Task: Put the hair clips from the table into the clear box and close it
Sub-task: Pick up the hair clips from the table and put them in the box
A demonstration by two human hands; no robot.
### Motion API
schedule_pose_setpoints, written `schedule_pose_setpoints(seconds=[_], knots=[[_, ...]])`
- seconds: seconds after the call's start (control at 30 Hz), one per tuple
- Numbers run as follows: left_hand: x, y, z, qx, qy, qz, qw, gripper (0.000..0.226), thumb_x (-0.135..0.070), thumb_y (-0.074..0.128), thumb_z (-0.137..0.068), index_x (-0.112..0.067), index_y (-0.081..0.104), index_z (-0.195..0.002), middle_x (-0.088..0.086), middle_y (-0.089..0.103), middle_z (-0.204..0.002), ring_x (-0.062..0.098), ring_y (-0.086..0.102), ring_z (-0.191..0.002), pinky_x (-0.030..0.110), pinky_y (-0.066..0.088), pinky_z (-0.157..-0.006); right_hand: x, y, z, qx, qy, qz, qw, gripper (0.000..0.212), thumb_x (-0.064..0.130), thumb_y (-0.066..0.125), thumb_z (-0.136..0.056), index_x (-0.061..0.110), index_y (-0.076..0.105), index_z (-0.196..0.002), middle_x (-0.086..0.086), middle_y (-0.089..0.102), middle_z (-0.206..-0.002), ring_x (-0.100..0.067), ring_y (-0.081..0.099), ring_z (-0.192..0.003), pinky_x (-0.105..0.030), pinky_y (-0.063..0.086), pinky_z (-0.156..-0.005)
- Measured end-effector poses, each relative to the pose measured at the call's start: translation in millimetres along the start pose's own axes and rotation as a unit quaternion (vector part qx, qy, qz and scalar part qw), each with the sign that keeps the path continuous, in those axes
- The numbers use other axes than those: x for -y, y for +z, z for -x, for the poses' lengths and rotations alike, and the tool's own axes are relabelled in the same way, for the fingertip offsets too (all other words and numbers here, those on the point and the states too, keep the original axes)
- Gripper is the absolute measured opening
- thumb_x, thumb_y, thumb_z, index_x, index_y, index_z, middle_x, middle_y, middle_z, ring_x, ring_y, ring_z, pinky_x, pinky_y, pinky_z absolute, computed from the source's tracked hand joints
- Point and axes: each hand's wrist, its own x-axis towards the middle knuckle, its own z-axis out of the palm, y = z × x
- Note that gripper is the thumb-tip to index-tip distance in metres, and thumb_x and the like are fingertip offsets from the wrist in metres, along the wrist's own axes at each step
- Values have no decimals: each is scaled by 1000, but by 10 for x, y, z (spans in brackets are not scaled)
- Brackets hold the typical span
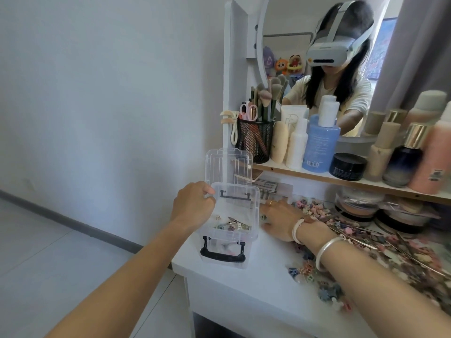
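Note:
A clear box [251, 211] with black latches stands at the left end of the white table, its lid [228, 165] tipped up and open. Several small hair clips [230, 225] lie on its bottom. My left hand [194, 203] grips the box's left rim. My right hand [280, 220] lies palm down on the table just right of the box, fingers spread toward it; whether it holds a clip is hidden. A large heap of small pastel hair clips [314, 208] covers the table to the right, with more near the front edge [305, 267].
A shelf [317, 178] above the table carries a black mesh brush holder [255, 140], a blue bottle [321, 145], a black jar [347, 165] and other bottles. A round mirror stands behind. The table's left edge [175, 264] drops off to the floor.

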Motion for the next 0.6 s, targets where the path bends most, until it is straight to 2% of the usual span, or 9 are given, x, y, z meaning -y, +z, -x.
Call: schedule_pose_setpoints(seconds=[0.07,0.17,0.27,0.37,0.43,0.5,0.53,0.57,0.6], knots=[[7,0,-3,0,-1,6,1000,27,-9,45,-89,-12,61,-111,4,56,-128,25,55,-113,33,42,-99,11,2,-17,-4,-1,3,1000,35,19,41,-91,15,48,-125,-12,47,-131,-33,45,-118,-35,39,-93],[-2,8,-13,-1,1,8,1000,26,-9,45,-89,-12,61,-110,4,57,-127,25,56,-111,31,41,-96,-10,-46,-1,2,2,-44,999,23,12,45,-89,12,58,-108,-11,55,-119,-29,53,-107,-30,40,-76],[-30,37,-12,4,7,8,1000,26,-10,46,-90,-12,60,-111,4,57,-127,26,57,-109,31,41,-95,-57,-71,45,3,2,-91,996,22,2,51,-84,9,67,-99,-9,66,-111,-24,61,-101,-30,51,-86],[-35,46,-10,1,5,6,1000,25,-9,46,-90,-11,61,-110,4,57,-126,29,60,-105,31,42,-93,-88,-203,108,-38,22,-161,986,22,0,55,-83,8,70,-97,-5,70,-99,-14,61,-87,-23,48,-87],[-37,49,-13,-3,7,3,1000,26,-8,46,-89,-10,61,-111,4,58,-126,27,59,-107,31,41,-94,-101,-448,172,-115,37,-261,958,17,2,59,-83,8,70,-94,-2,68,-89,-12,57,-81,-22,47,-84],[-55,74,-11,-1,11,5,1000,26,-8,46,-89,-10,61,-111,5,58,-127,26,56,-112,30,40,-95,-81,-698,257,-156,18,-416,895,10,6,63,-82,10,68,-90,1,64,-78,-14,59,-74,-21,53,-75],[-72,88,-6,0,13,7,1000,26,-8,47,-89,-10,61,-111,5,57,-127,25,54,-114,30,39,-96,-35,-781,280,-150,-4,-469,871,8,7,65,-81,11,68,-88,1,62,-74,-13,59,-70,-18,53,-69],[-90,104,2,2,14,10,1000,26,-8,47,-89,-10,61,-111,5,57,-127,24,54,-115,29,39,-96,21,-834,300,-130,-31,-483,865,8,8,66,-81,11,68,-87,1,62,-75,-12,58,-69,-16,52,-67],[-104,120,7,4,15,12,1000,26,-8,47,-89,-10,61,-111,5,57,-127,24,53,-116,28,39,-95,79,-848,303,-103,-58,-460,880,9,9,66,-81,11,69,-89,0,65,-79,-10,59,-72,-17,51,-72]])
